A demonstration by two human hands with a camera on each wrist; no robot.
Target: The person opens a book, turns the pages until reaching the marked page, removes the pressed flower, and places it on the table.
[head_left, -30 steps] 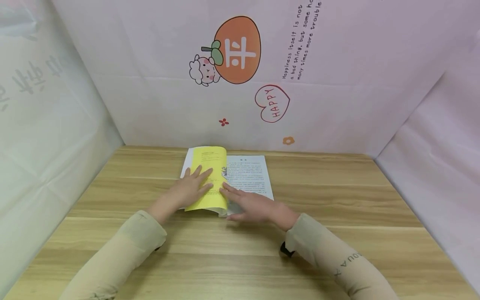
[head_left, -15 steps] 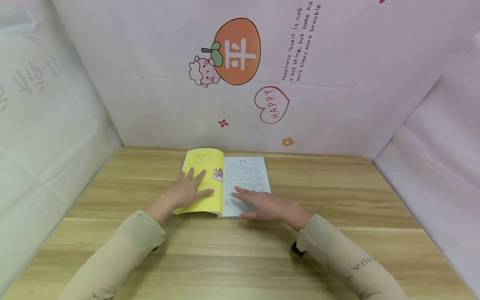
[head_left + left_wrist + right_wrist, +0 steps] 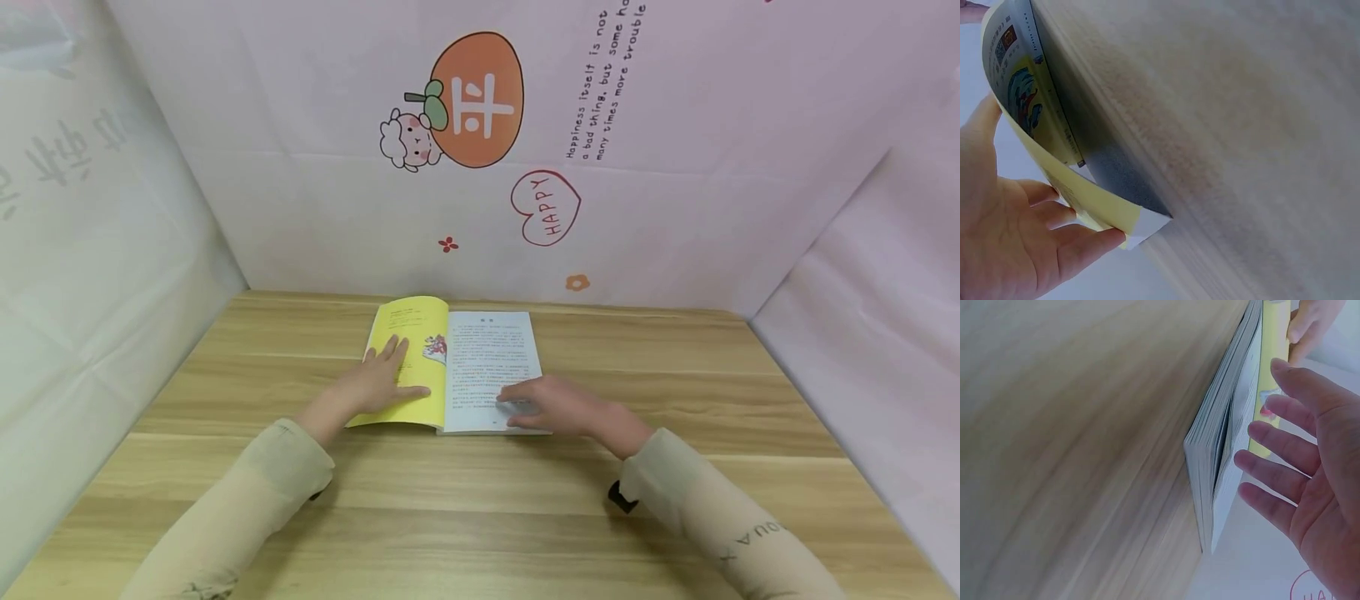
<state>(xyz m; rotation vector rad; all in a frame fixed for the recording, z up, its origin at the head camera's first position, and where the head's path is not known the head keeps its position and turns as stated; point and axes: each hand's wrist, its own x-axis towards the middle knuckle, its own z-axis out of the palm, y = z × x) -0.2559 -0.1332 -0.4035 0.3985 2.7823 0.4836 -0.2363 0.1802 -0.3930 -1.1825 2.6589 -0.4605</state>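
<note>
A paperback book (image 3: 487,358) lies spread on the table, with a yellow inside cover (image 3: 412,317) on the left and a white printed page on the right. My left hand (image 3: 371,383) rests on the yellow cover, fingers extended. In the left wrist view that cover (image 3: 1097,194) bows up from the table and my left fingertips touch its face. Over the lower right of the printed page is my right hand (image 3: 558,404). The right wrist view shows its fingers spread and slightly bent beside the thick page block (image 3: 1210,437), pinching nothing; whether they touch the page I cannot tell.
The wooden table (image 3: 465,517) extends around the book on both sides and in front. Behind it rises a white cloth backdrop (image 3: 322,217) with cartoon prints, and more cloth (image 3: 862,275) hangs at the sides.
The yellow cover, earlier curled over toward the right, has gone down to the left, uncovering the printed page. My right hand has moved right across that page; the left has stayed on the cover.
</note>
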